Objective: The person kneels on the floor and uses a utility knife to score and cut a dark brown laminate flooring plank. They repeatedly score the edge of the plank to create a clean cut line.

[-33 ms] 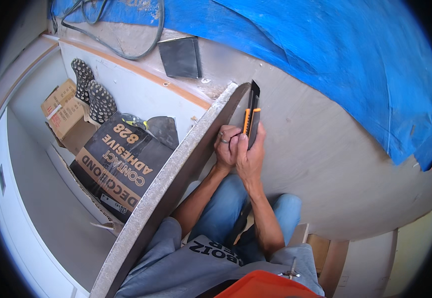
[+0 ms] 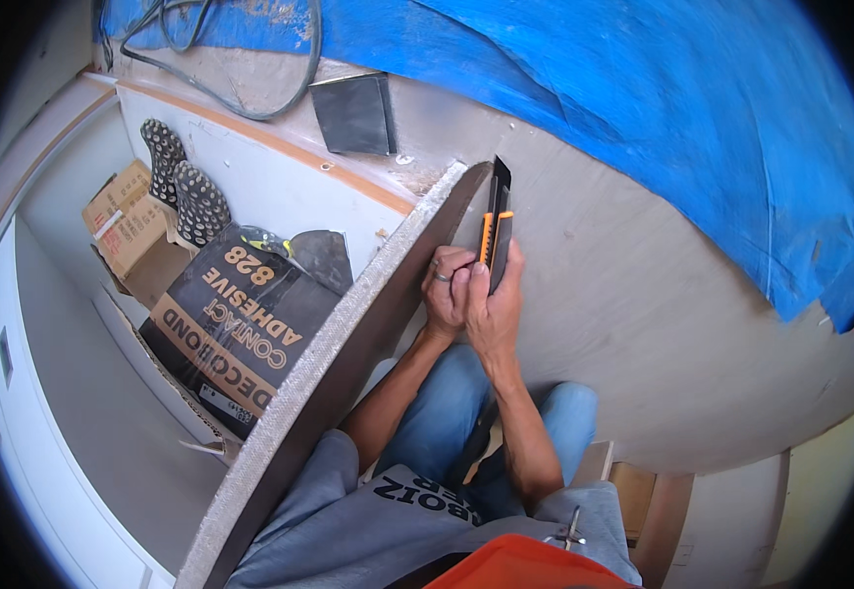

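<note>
A black and orange utility knife stands upright in front of me, its dark blade extended and pointing away. My right hand grips the handle, with the thumb along it. Close against it, my left hand is closed, a ring on one finger, its fingertips pressed to the handle's left side. The two thumbs lie side by side. Just left of the hands runs a dark panel with a rough pale edge; the blade is close to its far end. Beneath the hands are my bent knees in blue jeans.
A grey surface spreads to the right, bordered by blue sheeting. Beyond the panel lie a black and brown carton, a small cardboard box and dotted gloves. A dark square piece and a hose lie farther off.
</note>
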### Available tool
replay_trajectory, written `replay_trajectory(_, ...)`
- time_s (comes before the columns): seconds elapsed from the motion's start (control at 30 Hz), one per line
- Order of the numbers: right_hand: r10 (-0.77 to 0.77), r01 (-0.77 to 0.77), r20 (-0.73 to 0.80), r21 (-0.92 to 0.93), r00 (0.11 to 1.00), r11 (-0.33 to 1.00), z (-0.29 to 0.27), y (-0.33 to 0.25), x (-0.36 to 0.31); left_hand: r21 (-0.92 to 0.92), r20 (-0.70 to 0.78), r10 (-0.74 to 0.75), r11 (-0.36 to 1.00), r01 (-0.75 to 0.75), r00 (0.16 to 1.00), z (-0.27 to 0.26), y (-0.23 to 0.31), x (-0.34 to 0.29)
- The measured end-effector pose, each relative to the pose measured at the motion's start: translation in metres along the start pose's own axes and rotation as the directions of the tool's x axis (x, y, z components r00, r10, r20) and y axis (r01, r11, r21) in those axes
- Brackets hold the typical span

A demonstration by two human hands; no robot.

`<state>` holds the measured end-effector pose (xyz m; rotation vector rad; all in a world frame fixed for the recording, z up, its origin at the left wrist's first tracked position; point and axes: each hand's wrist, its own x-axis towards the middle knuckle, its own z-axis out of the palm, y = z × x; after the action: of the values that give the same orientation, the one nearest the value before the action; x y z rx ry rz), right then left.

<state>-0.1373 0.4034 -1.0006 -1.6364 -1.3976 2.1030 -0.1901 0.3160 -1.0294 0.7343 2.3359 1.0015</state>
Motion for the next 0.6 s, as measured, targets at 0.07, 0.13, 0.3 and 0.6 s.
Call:
replay_trajectory(0.07, 0.008, -0.008, 0.000, 0.025, 1.000, 1.000, 0.000, 0.000, 0.001, -0.016, 0.009, -0.040, 0.999, 0.040, 0.999, -0.002, 0.003, 0.001)
replay_trajectory(0.13, 0.043, -0.043, 0.011, 0.072, 0.999, 0.996, 0.000, -0.001, 0.001, -0.017, 0.012, -0.019, 1.000, 0.019, 1.000, -0.003, 0.004, 0.003)
replay_trajectory(0.3, 0.000, -0.002, 0.023, 0.078, 1.000, 0.997, -0.003, -0.001, -0.001, -0.045, 0.035, -0.015, 0.999, 0.017, 0.999, -0.005, 0.002, 0.004)
replay_trajectory(0.6, -0.094, 0.094, 0.030, 0.013, 0.995, 0.995, -0.003, 0.010, -0.001, -0.060, 0.033, -0.073, 0.995, 0.075, 0.997, -0.004, 0.011, 0.005)
